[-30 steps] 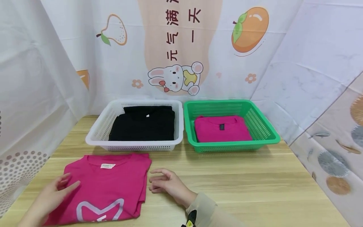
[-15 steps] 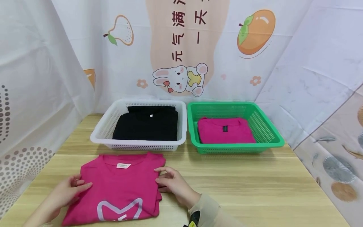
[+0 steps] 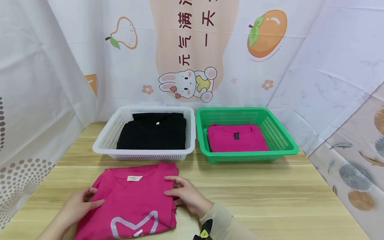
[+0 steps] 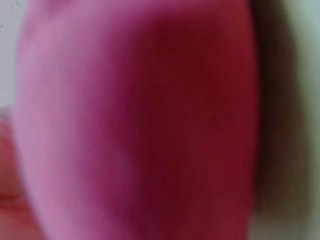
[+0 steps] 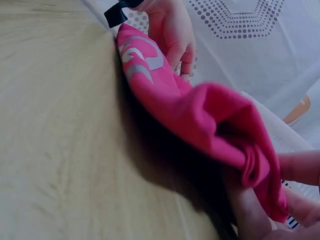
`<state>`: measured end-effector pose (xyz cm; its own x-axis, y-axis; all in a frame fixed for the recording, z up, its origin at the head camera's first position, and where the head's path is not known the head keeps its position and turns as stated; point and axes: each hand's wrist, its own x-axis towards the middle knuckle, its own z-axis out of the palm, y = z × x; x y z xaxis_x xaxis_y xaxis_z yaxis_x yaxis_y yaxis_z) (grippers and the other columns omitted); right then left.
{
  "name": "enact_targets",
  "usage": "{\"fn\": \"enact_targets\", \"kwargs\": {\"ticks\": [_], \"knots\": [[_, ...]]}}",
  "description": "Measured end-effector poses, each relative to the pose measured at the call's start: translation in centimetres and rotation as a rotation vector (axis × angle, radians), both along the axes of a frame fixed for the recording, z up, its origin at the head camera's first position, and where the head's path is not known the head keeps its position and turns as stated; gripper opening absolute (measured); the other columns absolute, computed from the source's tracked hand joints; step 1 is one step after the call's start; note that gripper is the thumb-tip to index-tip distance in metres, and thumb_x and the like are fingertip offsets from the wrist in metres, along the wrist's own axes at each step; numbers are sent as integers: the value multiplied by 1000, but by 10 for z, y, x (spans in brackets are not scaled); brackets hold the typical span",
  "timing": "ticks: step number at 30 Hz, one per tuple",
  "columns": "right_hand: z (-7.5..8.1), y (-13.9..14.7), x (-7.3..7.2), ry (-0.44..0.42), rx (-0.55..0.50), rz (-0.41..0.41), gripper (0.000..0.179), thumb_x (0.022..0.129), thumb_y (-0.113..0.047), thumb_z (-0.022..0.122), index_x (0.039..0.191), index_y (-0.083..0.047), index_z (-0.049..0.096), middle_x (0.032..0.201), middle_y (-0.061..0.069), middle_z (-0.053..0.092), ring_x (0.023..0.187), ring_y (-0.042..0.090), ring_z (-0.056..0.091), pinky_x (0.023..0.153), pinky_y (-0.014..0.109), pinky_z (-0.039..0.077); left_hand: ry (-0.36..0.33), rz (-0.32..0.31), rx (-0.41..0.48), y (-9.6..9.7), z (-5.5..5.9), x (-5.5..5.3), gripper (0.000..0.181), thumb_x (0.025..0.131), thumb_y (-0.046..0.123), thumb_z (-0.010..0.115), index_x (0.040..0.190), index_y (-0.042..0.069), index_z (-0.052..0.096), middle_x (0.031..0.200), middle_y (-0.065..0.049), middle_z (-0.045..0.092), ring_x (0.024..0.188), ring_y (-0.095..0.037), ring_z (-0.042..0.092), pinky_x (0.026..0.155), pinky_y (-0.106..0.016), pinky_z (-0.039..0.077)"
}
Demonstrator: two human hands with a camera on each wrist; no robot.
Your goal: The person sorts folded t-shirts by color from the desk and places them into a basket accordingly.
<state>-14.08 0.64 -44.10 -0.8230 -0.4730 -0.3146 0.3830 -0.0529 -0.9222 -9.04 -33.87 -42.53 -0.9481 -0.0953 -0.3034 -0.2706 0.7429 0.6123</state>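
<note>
A folded bright pink T-shirt [image 3: 138, 200] with a pale star outline and a white neck label is at the front left of the wooden table. At its left side my left hand [image 3: 79, 205] grips the edge, thumb on top. My right hand [image 3: 187, 193] pinches the opposite side near the shoulder. In the right wrist view, the T-shirt's rolled edge [image 5: 255, 160] lies between the right thumb [image 5: 247, 207] and fingers, with dark shadow under the cloth. Blurred pink cloth [image 4: 150, 120] fills most of the left wrist view and hides much of that hand.
At the back, a white basket [image 3: 144, 152] holds folded black clothing [image 3: 153, 135]. Beside it on the right stands a green basket [image 3: 252, 154] with a folded pink top [image 3: 237, 141] inside. Patterned white curtains [image 3: 126, 83] hang behind and at both sides.
The T-shirt has shifted right across the table, with the left hand moving along with it. My right hand, beside the shirt a second ago, now holds its right edge.
</note>
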Motion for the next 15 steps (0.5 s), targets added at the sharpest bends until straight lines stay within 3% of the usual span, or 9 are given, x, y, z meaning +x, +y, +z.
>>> {"fn": "enact_targets", "kwargs": {"ticks": [5, 9, 13, 15], "knots": [[5, 3, -2, 1, 12, 33, 54, 87, 3, 64, 138, -13, 57, 110, 10, 63, 70, 11, 65, 60, 25, 59, -53, 12, 127, 13, 3, 2, 50, 99, 24, 59, 126, -6, 29, 117, -31, 55, 104, -33, 57, 81, -34, 48], [11, 7, -2, 17, 32, 68, 55, 85, 4, 61, 138, -9, 58, 106, 9, 64, 62, 8, 61, 54, 19, 53, 3, 33, 249, 18, 6, 6, 56, 99, 18, 59, 134, 0, 19, 110, -18, 59, 88, -17, 61, 72, -27, 51], [18, 12, -2, 30, 41, 120, 51, 86, 4, 62, 135, -8, 61, 100, 9, 66, 58, 9, 60, 50, 18, 52, 100, -9, 349, 16, 13, 13, 52, 99, 12, 59, 144, 9, 34, 116, 10, 59, 88, -4, 62, 70, -28, 56], [23, 14, -2, 48, 43, 143, 50, 85, 4, 63, 134, -8, 63, 99, 8, 66, 58, 9, 60, 49, 18, 52, 136, -37, 342, 15, 19, 15, 47, 99, 13, 59, 144, 12, 45, 114, 24, 55, 90, 0, 60, 70, -27, 56]]}}
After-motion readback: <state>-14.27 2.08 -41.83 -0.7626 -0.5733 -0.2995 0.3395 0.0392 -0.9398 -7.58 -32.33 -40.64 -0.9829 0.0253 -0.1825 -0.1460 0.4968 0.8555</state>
